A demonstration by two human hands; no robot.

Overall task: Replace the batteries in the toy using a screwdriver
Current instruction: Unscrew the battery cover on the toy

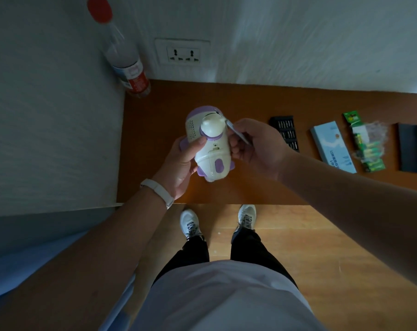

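Note:
A white and purple toy (211, 144) is held above the brown table (159, 108), underside toward me, with its small battery-cover latch showing. My left hand (182, 167) grips its left side, thumb on the body. My right hand (255, 145) holds a slim silver screwdriver (238, 133) whose tip lies against the toy's upper right. A black tray of screwdriver bits (285, 132) lies just right of my right hand. Farther right lies a pack of green batteries (366, 145) in torn clear wrap.
A clear bottle (123, 56) with a red cap stands in the back left corner by the wall socket (183, 53). A light blue box (333, 146) and a black lid (410, 148) lie on the right. My shoes (190, 223) stand below the table's front edge.

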